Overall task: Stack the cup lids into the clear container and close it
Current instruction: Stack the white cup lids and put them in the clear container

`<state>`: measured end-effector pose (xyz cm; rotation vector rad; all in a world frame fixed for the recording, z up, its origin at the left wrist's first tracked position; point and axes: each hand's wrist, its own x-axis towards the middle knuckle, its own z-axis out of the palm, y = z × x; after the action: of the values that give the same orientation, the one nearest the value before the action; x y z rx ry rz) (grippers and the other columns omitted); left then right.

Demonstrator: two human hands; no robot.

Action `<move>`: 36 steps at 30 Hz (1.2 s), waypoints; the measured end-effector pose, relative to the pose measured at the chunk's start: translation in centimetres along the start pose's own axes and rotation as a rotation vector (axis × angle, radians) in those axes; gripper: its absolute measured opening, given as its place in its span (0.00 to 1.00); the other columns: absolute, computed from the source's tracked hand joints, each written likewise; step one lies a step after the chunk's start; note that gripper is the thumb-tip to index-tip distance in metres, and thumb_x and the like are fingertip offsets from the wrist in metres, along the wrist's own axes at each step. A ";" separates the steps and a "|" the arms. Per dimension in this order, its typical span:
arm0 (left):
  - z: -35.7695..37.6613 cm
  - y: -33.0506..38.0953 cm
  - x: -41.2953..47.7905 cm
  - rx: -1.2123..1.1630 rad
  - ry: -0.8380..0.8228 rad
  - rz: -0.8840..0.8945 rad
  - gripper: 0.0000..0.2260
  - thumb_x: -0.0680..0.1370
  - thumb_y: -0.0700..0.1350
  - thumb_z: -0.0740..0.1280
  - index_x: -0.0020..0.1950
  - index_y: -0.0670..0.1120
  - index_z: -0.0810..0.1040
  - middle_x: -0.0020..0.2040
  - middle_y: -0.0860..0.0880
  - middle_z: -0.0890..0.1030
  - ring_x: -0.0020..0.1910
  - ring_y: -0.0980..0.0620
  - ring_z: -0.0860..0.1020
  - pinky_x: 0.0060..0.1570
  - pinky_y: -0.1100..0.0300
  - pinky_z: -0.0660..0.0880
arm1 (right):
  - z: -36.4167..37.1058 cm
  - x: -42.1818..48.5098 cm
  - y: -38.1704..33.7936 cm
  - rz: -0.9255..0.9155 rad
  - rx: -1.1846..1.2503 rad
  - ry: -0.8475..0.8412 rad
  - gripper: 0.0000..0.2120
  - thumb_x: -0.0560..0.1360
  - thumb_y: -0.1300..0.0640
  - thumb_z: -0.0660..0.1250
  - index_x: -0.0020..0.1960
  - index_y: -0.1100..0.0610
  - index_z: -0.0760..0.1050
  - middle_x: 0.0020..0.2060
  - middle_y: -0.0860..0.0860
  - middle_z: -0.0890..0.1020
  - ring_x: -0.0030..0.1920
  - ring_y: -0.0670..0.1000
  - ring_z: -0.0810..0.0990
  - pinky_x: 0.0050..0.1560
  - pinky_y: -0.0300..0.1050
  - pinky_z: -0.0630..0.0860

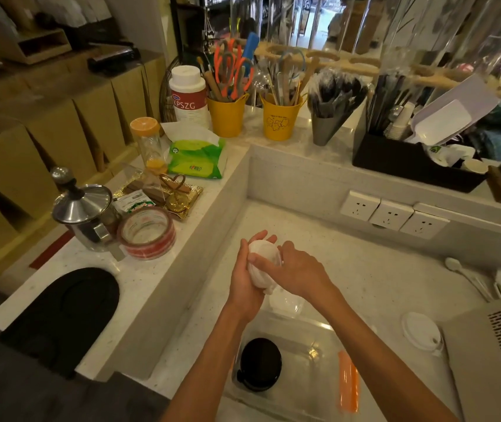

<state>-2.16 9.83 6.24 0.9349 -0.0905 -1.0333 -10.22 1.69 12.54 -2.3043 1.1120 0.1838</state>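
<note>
Both hands hold a stack of white cup lids (262, 261) above the counter. My left hand (247, 278) cups the stack from the left and below; my right hand (296, 271) presses on it from the right. Below my forearms stands the clear container (310, 339), with black cup lids (260, 363) inside at its left and an orange clasp (348, 380) on its right side. A clear lid (285, 303) lies just beyond the container, partly hidden by my right wrist. Another white cup lid (421, 330) rests on the counter to the right.
Wall sockets (392, 215) sit behind the work area. A raised ledge on the left carries a tape roll (148, 233), a steel pot (86, 213) and a black mat (66, 318). A grey machine (492, 354) stands at the right, with a white spoon (468, 277) beside it.
</note>
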 end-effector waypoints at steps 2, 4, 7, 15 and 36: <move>-0.8 0.0 0.5 0.037 0.005 -0.014 0.20 0.83 0.61 0.58 0.67 0.52 0.79 0.63 0.48 0.84 0.60 0.44 0.83 0.52 0.47 0.83 | 0.0 0.7 0.8 -0.016 0.159 -0.073 0.41 0.67 0.20 0.47 0.55 0.54 0.73 0.41 0.49 0.84 0.41 0.50 0.83 0.46 0.47 0.79; -1.6 0.3 1.1 -0.025 0.061 -0.029 0.19 0.84 0.59 0.57 0.64 0.51 0.79 0.59 0.47 0.85 0.56 0.44 0.84 0.49 0.47 0.83 | 0.5 1.8 2.3 -0.042 0.350 -0.073 0.33 0.73 0.25 0.50 0.55 0.50 0.77 0.40 0.47 0.85 0.42 0.48 0.84 0.50 0.49 0.79; -2.6 1.1 1.5 -0.180 0.155 -0.029 0.20 0.82 0.61 0.60 0.64 0.48 0.76 0.59 0.43 0.80 0.57 0.41 0.79 0.58 0.39 0.77 | 2.6 4.5 5.2 -0.049 0.217 0.012 0.17 0.80 0.43 0.60 0.63 0.50 0.76 0.54 0.50 0.83 0.51 0.50 0.82 0.56 0.48 0.77; -2.9 1.6 1.5 -0.189 0.201 -0.038 0.19 0.83 0.59 0.59 0.64 0.47 0.76 0.58 0.43 0.80 0.53 0.43 0.80 0.60 0.39 0.76 | 9.9 7.4 11.7 -0.056 -0.299 -0.432 0.40 0.78 0.53 0.65 0.81 0.47 0.44 0.79 0.54 0.53 0.77 0.62 0.52 0.75 0.62 0.58; 0.8 0.3 2.3 0.142 -0.110 -0.204 0.25 0.79 0.69 0.58 0.64 0.54 0.81 0.59 0.42 0.86 0.51 0.42 0.86 0.49 0.46 0.81 | -3.3 3.3 5.3 -0.295 0.527 -0.151 0.17 0.73 0.50 0.74 0.58 0.53 0.74 0.51 0.49 0.80 0.42 0.40 0.81 0.36 0.36 0.79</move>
<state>-1.05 7.58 6.19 1.0311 -0.1643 -1.2802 -12.52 -4.92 11.78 -1.9089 0.6372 -0.0475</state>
